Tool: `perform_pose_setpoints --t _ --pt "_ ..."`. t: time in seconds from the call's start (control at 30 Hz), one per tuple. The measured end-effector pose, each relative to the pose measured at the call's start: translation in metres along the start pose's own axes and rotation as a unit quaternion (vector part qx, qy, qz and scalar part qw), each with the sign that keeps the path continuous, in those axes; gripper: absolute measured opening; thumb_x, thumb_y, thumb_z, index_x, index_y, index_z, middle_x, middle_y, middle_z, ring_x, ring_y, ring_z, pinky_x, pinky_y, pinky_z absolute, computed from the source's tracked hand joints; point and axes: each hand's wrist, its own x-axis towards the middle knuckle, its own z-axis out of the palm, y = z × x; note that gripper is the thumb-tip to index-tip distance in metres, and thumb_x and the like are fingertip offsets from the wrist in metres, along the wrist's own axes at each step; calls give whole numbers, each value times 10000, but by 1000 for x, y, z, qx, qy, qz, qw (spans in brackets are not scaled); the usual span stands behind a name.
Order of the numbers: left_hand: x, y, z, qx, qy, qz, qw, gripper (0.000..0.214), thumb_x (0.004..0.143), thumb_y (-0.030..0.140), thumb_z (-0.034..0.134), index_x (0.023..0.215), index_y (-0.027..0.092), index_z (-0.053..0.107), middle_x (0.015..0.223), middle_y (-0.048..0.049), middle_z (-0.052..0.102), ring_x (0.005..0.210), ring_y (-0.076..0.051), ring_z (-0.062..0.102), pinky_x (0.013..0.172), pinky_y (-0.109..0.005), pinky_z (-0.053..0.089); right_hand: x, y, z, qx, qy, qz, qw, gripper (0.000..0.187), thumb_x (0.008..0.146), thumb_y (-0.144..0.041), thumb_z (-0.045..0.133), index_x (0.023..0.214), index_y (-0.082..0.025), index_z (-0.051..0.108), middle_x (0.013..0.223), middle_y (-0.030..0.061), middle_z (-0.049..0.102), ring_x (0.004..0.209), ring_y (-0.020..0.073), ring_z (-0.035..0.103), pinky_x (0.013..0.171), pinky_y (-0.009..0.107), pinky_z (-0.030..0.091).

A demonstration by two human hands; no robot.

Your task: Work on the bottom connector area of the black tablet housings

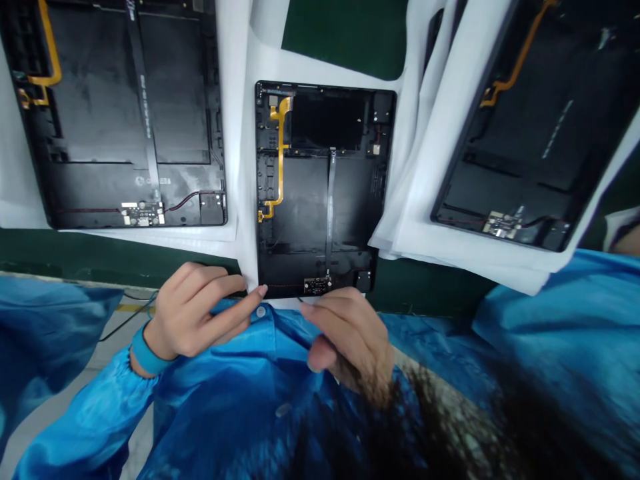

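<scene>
A black tablet back housing (300,227) lies open side up in front of me, with an orange flex cable (281,160) down its left side. A grey ribbon cable (331,200) runs to a small circuit board (317,286) at the near edge. My left hand (200,310) has its index finger stretched to the near left corner, beside a thin dark red wire (285,287); nothing shows in its grasp. Just below the circuit board, my right hand (350,330) is at the near edge, its fingers together and thumb apart. A tiny dark sliver shows by its fingertip, too small to identify.
Similar housings lie at the left (175,133) and right (530,147). White foam sheets (400,207) are under and between them on a green mat (345,33). Blue-clothed people (565,333) sit close on both sides. Dark hair (450,427) blurs the lower right.
</scene>
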Motion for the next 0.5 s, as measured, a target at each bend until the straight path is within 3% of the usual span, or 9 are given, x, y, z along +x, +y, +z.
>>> perform_pose_setpoints --t 0.13,0.5 --pt "1 -1 2 12 11 10 1000 224 924 253 592 1109 163 682 919 -67 681 833 -197 609 651 -328 465 13 1 14 55 -3 -21 998 322 844 -41 650 1165 -43 630 959 120 685 890 194 618 721 362 601" --pt "1 -1 11 62 43 9 997 265 781 197 785 1023 246 688 842 22 683 764 -142 600 645 -289 415 11 0 17 46 -37 -13 998 381 847 -32 618 1219 -114 616 980 78 711 857 178 643 686 347 596"
